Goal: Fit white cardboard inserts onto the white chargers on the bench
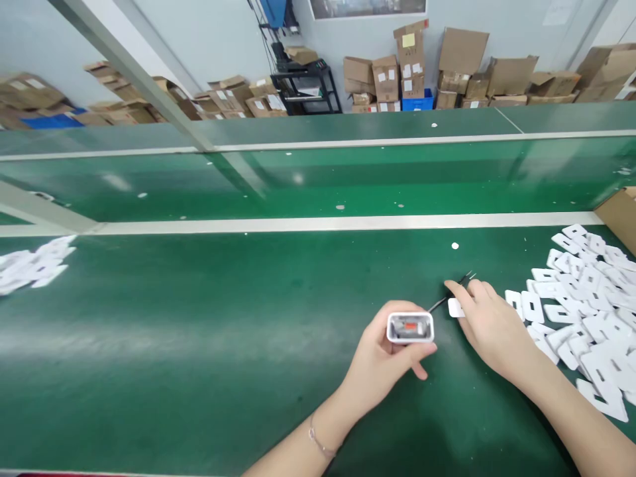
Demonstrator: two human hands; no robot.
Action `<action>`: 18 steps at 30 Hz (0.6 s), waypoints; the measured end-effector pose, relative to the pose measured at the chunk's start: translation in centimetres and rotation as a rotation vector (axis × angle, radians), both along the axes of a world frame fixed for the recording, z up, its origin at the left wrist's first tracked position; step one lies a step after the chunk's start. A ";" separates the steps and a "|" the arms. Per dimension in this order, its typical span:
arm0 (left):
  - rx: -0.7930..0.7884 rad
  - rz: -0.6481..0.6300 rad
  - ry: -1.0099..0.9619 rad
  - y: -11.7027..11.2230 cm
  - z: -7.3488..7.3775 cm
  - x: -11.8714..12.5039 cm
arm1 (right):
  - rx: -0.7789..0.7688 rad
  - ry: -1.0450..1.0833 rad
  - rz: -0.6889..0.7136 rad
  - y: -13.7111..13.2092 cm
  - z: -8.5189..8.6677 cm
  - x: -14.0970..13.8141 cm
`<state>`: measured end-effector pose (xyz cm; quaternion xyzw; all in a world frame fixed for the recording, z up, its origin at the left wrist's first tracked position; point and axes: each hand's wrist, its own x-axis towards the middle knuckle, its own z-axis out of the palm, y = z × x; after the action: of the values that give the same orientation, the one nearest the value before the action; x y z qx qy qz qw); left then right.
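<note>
Near the middle of the bench, my left hand (pixel 380 361) is closed around a small white rectangular housing (pixel 410 340). Its open end faces up toward me, showing grey metallic parts and an orange piece inside. Behind it a thin dark cable (pixel 437 305) runs to the right, ending in two pale bare tips beyond my right fingers. My right hand (pixel 489 324) is closed, with a small white flat piece (pixel 456 308) at its thumb and fingers. Whether these fingers also grip the cable is hard to see. Just right of that hand lies a pile of white flat plates with slots (pixel 591 298).
More white flat pieces (pixel 32 265) lie at the far left of the green bench (pixel 199 344). A pale rail (pixel 298 225) crosses behind, with another green surface beyond. A cardboard box (pixel 619 215) stands at the right edge. Cartons (pixel 385 79) line the wall.
</note>
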<state>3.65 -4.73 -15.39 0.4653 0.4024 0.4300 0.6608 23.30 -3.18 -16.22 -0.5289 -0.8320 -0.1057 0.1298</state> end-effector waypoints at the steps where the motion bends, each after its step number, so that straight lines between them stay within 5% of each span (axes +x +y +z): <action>1: -0.054 0.052 -0.043 0.2 0.0 0.0 | -0.039 0.052 -0.005 -0.1 0.1 -0.1; 4: -0.085 0.145 -0.061 0.5 0.1 -0.2 | -0.213 0.288 -0.021 -0.6 1.1 -0.3; 7: -0.032 0.073 -0.003 0.4 0.3 -0.2 | -0.315 0.481 0.012 -1.2 2.1 -0.4; 11: 0.002 -0.045 -0.006 0.1 0.0 0.1 | -0.264 0.540 0.119 -1.6 2.4 -0.6; 18: 0.041 -0.172 0.026 -0.4 -0.5 0.4 | -0.060 0.345 0.327 -1.6 1.4 -2.2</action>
<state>4.08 -5.08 -15.93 0.5171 0.3608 0.3737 0.6803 21.15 -4.76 -14.84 -0.4008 -0.8749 0.0334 0.2697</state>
